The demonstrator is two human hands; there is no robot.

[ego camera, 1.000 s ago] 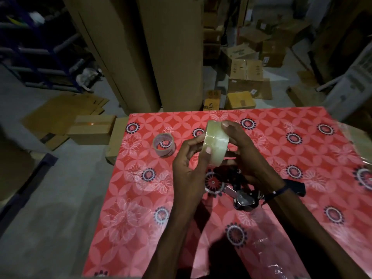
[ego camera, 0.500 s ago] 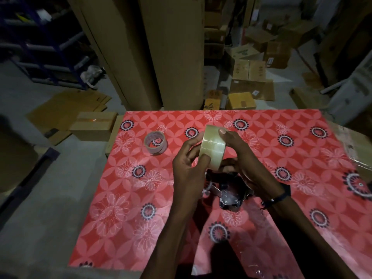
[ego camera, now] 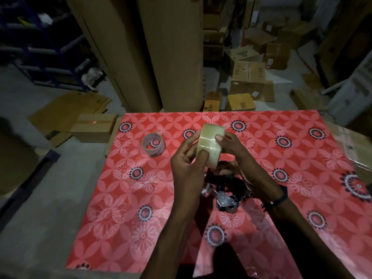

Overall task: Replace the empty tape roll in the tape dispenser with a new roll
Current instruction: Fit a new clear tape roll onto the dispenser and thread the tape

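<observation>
A: Item one, nearest the camera?
B: Two bare forearms are reaching up from the bottom edge over the bench, which is wearing a red cloth printed with flowers. A dark band is sitting on the right wrist.

A: Item two?
B: The tape dispenser, dark body with a shiny metal part, is lying on the bench just below the hands, partly hidden by them.

A: Item three, the hands?
B: The left hand and the right hand are both holding the new tape roll, clear and full, raised above the dispenser and standing on edge. The left grip is closing on its near side, thumb pressing the outer face; the right grip is wrapping the far side, one fingertip lying on the tape surface.

A: Item four?
B: The empty tape roll, a bare core, is standing on the bench to the left of the hands, well apart from them.

A: Item five, beyond the bench?
B: Tall cardboard sheets are leaning upright behind the far edge. Cardboard boxes are lying scattered across the grey floor, with a blue rack at far left.
</observation>
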